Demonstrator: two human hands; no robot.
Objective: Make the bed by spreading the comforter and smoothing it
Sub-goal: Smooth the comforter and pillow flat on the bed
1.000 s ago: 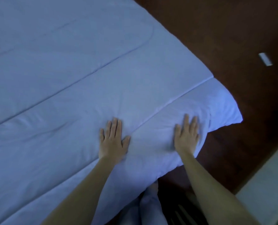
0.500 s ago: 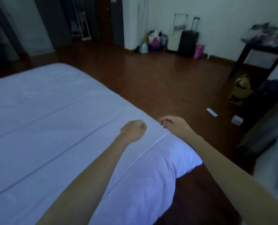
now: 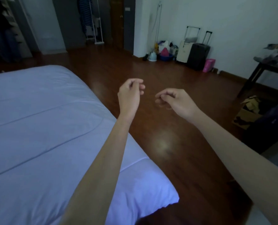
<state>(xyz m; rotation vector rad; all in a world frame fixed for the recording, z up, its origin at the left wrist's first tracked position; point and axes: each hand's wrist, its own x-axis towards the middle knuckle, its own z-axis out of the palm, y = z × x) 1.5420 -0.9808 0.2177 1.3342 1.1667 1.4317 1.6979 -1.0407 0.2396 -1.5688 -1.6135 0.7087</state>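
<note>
While suitcases [image 3: 193, 53] stand far beyond the comforter [image 3: 45, 127] and a desk [image 3: 257, 73] right of it, the left hand [image 3: 130, 93] and right hand [image 3: 175, 101] hang loosely curled, empty, over the floor [image 3: 159, 130]. The comforter lies smooth across the bed [image 3: 37, 75].

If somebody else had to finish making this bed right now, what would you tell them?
Left hand: up in the air over the wooden floor, fingers loosely curled, holding nothing.
Right hand: beside it, also loosely curled and empty.
Comforter: spread out wide on the left, neither hand touching it. Its near corner sticks out over the floor.
Done: the part in view lies flat, with only seam lines showing.
Left: probably little. Check the sides outside the picture, and maybe pat down the puffy near corner.
</note>
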